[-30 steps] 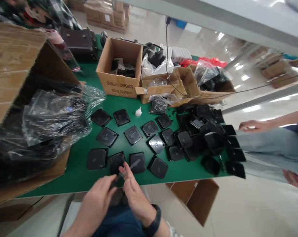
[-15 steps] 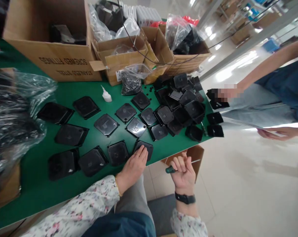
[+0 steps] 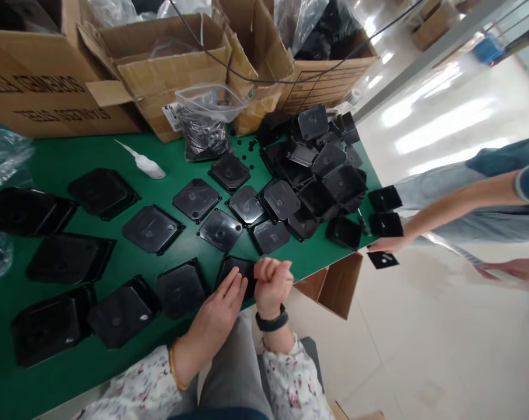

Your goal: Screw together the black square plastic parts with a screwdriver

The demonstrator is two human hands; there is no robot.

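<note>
Left hand: grip flat, fingers side by side, resting on a square black plastic housing near the front edge of the green worktop. Right hand curled at the housing's right side; cannot tell whether its grip pinches anything. Similar black housings alongside, leftward.

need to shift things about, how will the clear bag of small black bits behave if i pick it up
The clear bag will probably feel floppy, since its upper part is slack film. The small black bits bunched at its bottom should make it sag and shift when lifted. Filled low, it seems unlikely to roll.
</note>
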